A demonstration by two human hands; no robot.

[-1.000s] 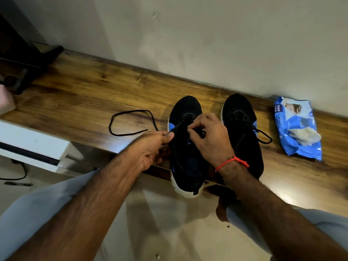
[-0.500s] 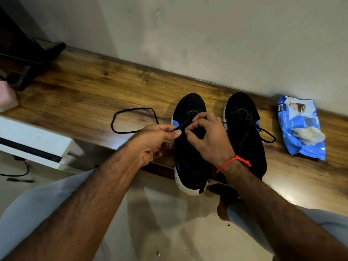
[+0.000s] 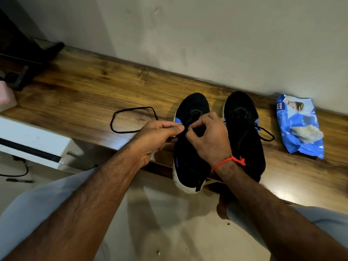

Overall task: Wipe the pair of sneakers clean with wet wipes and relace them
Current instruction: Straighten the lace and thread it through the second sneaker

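A long brown wood-grain shelf (image 3: 79, 91) runs along the pale wall. On it stand two black fabric sneakers with white soles, toes to the wall: the left sneaker (image 3: 190, 166), heel hanging over the shelf's front edge, and the right sneaker (image 3: 244, 136) just beside it, its lace already threaded. Right of them lies a crumpled blue wet-wipe packet (image 3: 299, 127), a white wipe poking out. The person's left hand (image 3: 156, 136) and right hand (image 3: 209, 138) meet over the left sneaker's eyelets, thumb and forefinger of each pinching the loose black shoelace (image 3: 131, 119), which trails left in a loop on the wood. A thin red thread band (image 3: 228, 161) circles the right wrist.
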